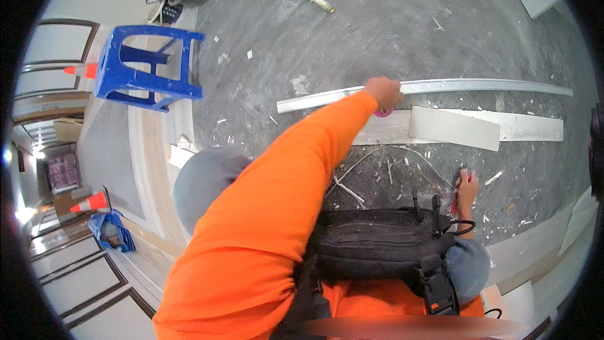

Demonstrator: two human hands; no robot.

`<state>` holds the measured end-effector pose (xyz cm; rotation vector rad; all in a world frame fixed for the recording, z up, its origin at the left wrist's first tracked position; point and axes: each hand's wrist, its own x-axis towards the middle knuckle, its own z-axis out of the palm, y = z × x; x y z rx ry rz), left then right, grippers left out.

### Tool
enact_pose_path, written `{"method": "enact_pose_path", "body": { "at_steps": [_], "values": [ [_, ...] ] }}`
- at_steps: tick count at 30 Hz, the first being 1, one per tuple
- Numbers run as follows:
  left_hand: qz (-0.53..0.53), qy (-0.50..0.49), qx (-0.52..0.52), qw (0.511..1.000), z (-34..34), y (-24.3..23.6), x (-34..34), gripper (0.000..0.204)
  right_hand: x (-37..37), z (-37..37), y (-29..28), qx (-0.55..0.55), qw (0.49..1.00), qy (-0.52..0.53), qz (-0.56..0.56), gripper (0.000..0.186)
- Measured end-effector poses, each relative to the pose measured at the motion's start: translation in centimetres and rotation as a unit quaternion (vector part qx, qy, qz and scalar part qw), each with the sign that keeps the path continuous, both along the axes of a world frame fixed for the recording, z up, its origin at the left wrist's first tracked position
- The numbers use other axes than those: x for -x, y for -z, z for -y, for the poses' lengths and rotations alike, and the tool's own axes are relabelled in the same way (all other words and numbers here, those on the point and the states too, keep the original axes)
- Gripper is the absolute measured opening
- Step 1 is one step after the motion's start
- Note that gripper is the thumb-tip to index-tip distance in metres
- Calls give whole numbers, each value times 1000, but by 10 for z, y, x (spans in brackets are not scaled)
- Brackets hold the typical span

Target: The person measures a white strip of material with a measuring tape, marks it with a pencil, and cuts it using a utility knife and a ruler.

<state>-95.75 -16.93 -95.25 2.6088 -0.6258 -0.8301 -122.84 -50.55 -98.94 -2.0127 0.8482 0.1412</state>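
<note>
mid-frame, the left hand [385, 92] seems to steady the white strip [434, 86], finger grip unclear; lower right, right hand [467, 186] clamps a red tool [454, 201]; next needs a still strip.

Runs orange along the sleeve [258, 195], black over the bag [371, 242]. Shows white on the strip [484, 85], off-white on the flat pieces [454, 128], red on the tool [453, 201], pink on the small object [383, 113]. Turns blue on the stool [119, 74], banded orange-and-white on the cone [96, 201], grey mottled with white across the floor [377, 31].
</note>
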Motion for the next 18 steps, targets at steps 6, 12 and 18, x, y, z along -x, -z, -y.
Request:
{"method": "enact_pose_path", "body": {
  "at_steps": [6, 12, 18],
  "values": [
    [-65, 177, -143, 972, -161, -64, -64, 73, -137, -12, -34, 238, 905, -349, 46, 32],
    [296, 28, -156, 942, -329, -264, -75, 43, -267, 15, -53, 341, 816, -465, -32, 33],
    [160, -271, -162, 935, -529, -146, 198, 38, -230, 33, -29, 257, 883, -393, 3, 35]
  ]
}}
